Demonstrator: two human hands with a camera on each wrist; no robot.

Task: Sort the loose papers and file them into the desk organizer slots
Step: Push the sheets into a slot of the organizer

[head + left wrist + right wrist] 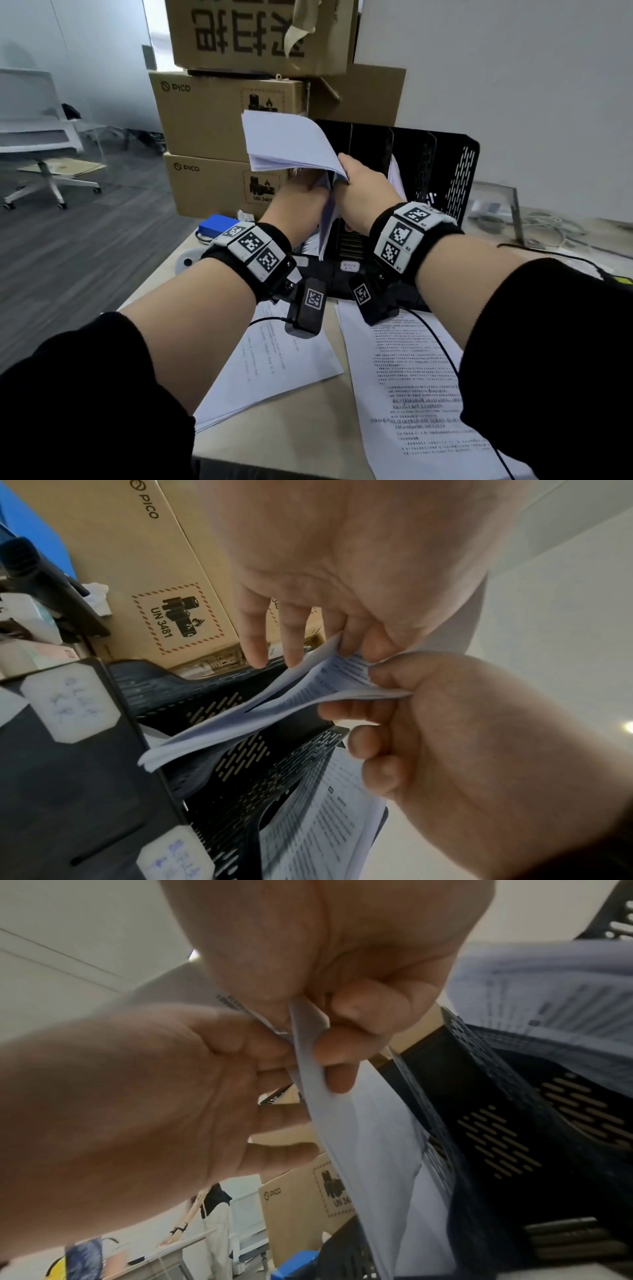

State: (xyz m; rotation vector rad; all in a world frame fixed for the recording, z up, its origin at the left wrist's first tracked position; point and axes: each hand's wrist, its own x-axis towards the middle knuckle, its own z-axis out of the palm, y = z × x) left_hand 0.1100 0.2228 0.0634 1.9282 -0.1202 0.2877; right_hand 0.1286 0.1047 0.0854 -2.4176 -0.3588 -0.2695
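Note:
Both hands hold a stack of white papers (287, 144) over the leftmost slot of the black mesh desk organizer (455, 164). My left hand (308, 186) pinches the stack from the left. My right hand (346, 171) pinches its near edge, thumb on top. The sheets' upper part bends away to the left, and their lower part hangs into the slot. In the left wrist view the papers (274, 707) fan out above the organizer (240, 750). The right wrist view shows my right hand (322, 1042) gripping the sheets (359, 1137). Printed loose papers (411, 377) lie on the desk.
Stacked cardboard boxes (219, 120) stand right behind and left of the organizer. Another slot holds printed sheets (397, 178). A blue box (215, 224) sits on the desk's left; cables (548, 226) and a clear stand (496, 205) sit on the right. An office chair (37, 137) is far left.

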